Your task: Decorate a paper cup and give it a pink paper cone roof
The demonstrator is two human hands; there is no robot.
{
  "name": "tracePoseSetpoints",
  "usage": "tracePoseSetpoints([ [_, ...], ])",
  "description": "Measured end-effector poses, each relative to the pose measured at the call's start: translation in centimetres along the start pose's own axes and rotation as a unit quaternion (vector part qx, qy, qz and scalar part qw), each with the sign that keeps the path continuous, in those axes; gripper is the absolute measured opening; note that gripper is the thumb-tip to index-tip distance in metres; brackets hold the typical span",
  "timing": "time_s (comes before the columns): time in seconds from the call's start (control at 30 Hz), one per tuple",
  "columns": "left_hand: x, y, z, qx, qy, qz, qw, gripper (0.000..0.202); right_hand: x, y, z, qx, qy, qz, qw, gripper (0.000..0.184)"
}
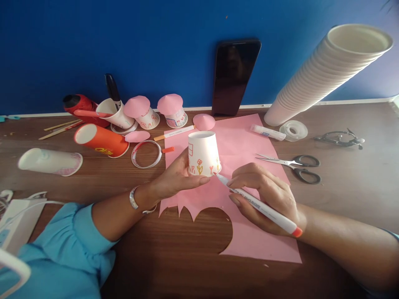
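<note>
My left hand (174, 176) grips a short white paper cup (204, 151), turned with its wide rim down. Red and yellow flowers and a window shape are drawn on its side. In my right hand (264, 191) is a white marker with a red end (262, 207), its tip touching or very close to the cup's lower right edge. Under both hands lies a cut sheet of pink paper (262, 247). An orange-red marker cap (168, 149) rests left of the cup, and a pink paper cone (204, 121) is just behind it.
Behind stand two decorated cups with pink cone tops (170, 104). An orange cup (101, 140) and a paper ring (146, 154) lie left. Scissors (299, 166), a glue stick (268, 132) and tape (293, 130) lie right. A tall cup stack (327, 74) and a phone (236, 77) are at the back.
</note>
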State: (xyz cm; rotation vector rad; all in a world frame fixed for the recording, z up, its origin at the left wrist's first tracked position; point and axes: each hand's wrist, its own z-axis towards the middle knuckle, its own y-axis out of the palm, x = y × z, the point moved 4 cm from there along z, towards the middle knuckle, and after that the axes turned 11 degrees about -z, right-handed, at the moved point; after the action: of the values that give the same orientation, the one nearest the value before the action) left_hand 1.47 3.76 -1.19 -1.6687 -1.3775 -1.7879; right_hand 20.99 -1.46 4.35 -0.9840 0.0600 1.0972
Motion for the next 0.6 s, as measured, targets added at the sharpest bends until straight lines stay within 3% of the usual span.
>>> tracePoseSetpoints([
  [0.6,0.04,0.28,0.11,-0.006,0.016,0.006,1.000,0.057,-0.08,-0.07,0.10,-0.003,-0.004,-0.006,1.000,0.020],
])
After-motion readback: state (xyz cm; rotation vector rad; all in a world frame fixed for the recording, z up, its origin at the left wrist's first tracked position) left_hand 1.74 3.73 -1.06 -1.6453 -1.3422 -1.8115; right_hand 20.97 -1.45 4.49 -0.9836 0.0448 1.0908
